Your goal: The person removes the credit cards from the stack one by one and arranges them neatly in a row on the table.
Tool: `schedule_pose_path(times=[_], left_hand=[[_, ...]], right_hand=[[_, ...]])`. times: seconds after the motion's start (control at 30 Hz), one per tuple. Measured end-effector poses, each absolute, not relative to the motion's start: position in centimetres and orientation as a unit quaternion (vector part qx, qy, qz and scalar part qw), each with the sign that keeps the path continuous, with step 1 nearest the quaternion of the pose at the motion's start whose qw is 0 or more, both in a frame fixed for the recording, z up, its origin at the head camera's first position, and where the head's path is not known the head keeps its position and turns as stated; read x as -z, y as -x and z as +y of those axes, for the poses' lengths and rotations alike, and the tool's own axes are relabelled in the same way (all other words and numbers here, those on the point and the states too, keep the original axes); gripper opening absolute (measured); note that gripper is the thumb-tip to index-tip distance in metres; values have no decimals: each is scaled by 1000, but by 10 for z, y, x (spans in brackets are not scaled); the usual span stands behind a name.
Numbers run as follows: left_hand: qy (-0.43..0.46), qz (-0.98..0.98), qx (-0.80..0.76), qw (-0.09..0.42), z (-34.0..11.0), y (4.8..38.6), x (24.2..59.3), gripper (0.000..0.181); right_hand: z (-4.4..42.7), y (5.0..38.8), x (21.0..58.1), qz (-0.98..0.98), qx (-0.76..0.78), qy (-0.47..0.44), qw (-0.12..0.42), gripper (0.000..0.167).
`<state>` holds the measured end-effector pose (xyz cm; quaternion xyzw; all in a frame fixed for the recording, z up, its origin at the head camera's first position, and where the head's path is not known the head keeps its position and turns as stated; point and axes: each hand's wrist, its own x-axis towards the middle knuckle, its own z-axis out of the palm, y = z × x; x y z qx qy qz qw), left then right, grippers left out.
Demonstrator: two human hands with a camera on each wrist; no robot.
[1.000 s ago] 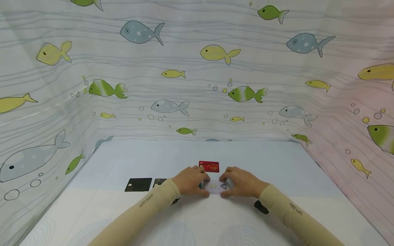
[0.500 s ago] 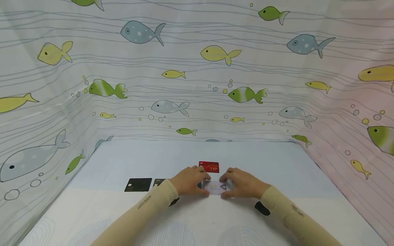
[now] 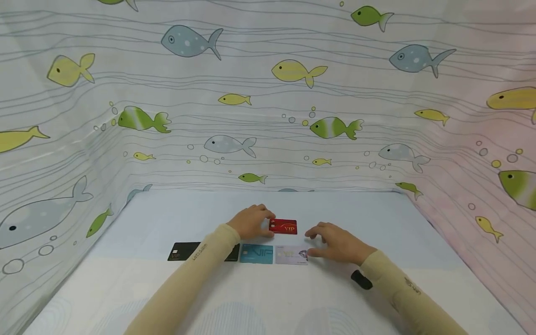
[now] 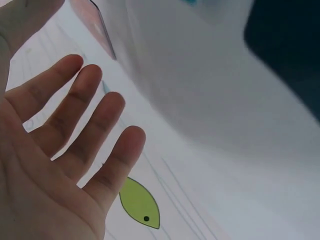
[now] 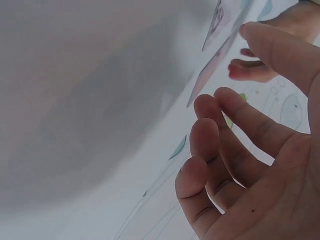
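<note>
A red VIP card [image 3: 286, 227] lies flat on the table, behind a row of other cards. My left hand [image 3: 251, 222] is at its left end, fingertips and thumb by the card's edge; whether they touch it I cannot tell. In the left wrist view the left hand's fingers [image 4: 112, 135] are spread and loosely bent. To the right of the red card is my right hand [image 3: 339, 244], holding nothing, its thumb by the right end of a pale lilac VIP card [image 3: 289, 257]. In the right wrist view its fingers [image 5: 202, 137] are relaxed.
Left of the pale card lies a blue VIP card [image 3: 257, 254], edge beside edge. Further left are a black VIP card [image 3: 177, 251] and a dark card [image 3: 232, 256] partly hidden by the left sleeve. A fish-printed cloth [image 3: 276, 111] hangs around the table [image 3: 356, 209].
Both hands have let go of the pale card, which stays in the row. The left hand has moved back to the red card; the right hand has drawn slightly away to the right.
</note>
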<state>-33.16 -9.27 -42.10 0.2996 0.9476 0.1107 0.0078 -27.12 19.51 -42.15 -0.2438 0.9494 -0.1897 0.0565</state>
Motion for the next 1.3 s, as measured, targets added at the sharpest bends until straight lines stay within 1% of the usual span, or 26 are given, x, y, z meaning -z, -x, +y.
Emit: schedule_pose_path(times=[0.2, 0.3, 0.5, 0.67, 0.97, 1.1, 1.3], left_hand=[[-296, 946, -120, 46, -89, 342, 422, 57], [-290, 948, -117, 55, -86, 344, 422, 57], [-277, 953, -110, 60, -86, 348, 424, 56], [-269, 954, -114, 70, -85, 349, 422, 54], [-282, 950, -115, 72, -83, 350, 423, 49], [-279, 951, -113, 72, -82, 350, 422, 48], [-274, 953, -109, 74, -81, 349, 420, 47]], right_hand=[[194, 281, 421, 946, 211, 242, 52, 46], [189, 287, 420, 946, 216, 236, 53, 48], [177, 302, 420, 947, 216, 232, 53, 52], [167, 319, 428, 954, 193, 224, 53, 57], [159, 342, 436, 955, 180, 230, 57, 61], [157, 346, 437, 955, 180, 226, 60, 60], [152, 345, 436, 956, 184, 222, 58, 52]])
